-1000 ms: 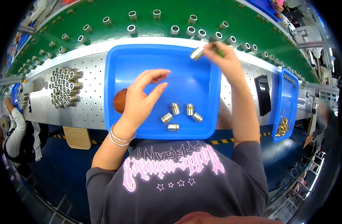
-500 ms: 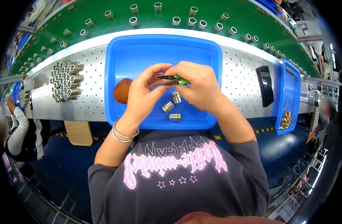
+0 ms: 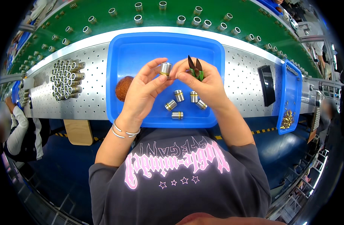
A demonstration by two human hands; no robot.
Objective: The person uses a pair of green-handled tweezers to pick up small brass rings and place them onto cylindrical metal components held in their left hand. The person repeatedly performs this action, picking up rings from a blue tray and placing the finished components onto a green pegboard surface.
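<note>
Workstation inventory: perforated surface, blue tray, metal sleeves

Surface (image 3: 89, 101): perforated metal sheet, silver-grey, curving across the view; a green belt (image 3: 115, 26) runs behind it at 12 o'clock, carrying spaced upright metal rings.

Blue tray (image 3: 142, 52): large, rectangular, centred on the surface. Holds four loose metal sleeves (image 3: 178, 95) grouped near its front wall, at 6 o'clock from the hands, plus a brown round pad (image 3: 122, 87) against its left wall.

Left hand (image 3: 144, 90): raised over the tray, fingers (image 3: 154, 67) pinched on a short metal sleeve (image 3: 165, 68) with a brass-coloured rim. Two thin bracelets at the wrist.

Right hand (image 3: 204, 84): just beside the left, at 3 o'clock from the held sleeve; fingers clenched around a green-handled snipping tool (image 3: 195, 67), dark blades pointing up and standing apart, close to the sleeve.

Stacked tubes (image 3: 65, 80): bundle of metal cylinders lying on the surface at 9 o'clock from the tray.

Narrow blue bin (image 3: 290, 93): at 3 o'clock, holding a small heap of brass-coloured bits (image 3: 287, 120). A dark flat device (image 3: 267, 85) lies between it and the tray.

Room: blue floor beneath the surface, yellow-black striped tape along its edge; another person's white sleeve (image 3: 18, 131) at 9 o'clock.
</note>
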